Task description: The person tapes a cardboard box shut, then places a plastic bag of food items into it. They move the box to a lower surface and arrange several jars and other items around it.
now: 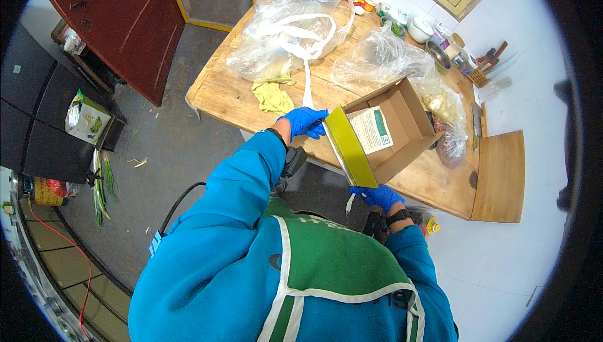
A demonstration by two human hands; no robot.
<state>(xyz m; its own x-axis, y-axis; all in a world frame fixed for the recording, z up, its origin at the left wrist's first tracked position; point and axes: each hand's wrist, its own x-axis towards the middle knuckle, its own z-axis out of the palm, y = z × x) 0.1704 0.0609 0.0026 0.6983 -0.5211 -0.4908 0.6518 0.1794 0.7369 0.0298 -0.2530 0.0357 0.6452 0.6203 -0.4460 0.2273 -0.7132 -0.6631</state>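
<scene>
An open cardboard box with a yellow-green edge panel is tilted over the front of the wooden table. Inside it lies a printed paper card. My left hand, in a blue glove, grips the box's upper left corner. At the lower corner my right hand, gloved alike, holds the box, with a short white strip hanging beside the fingers. Beyond my left hand lie a crumpled yellow cloth and a large clear plastic bag with a white strap trailing over it.
More plastic bags lie behind the box, one holding reddish food. Bowls, a white lidded pot and a knife holder line the wall. A wooden board is at the right end. Green onions lie on the floor, left.
</scene>
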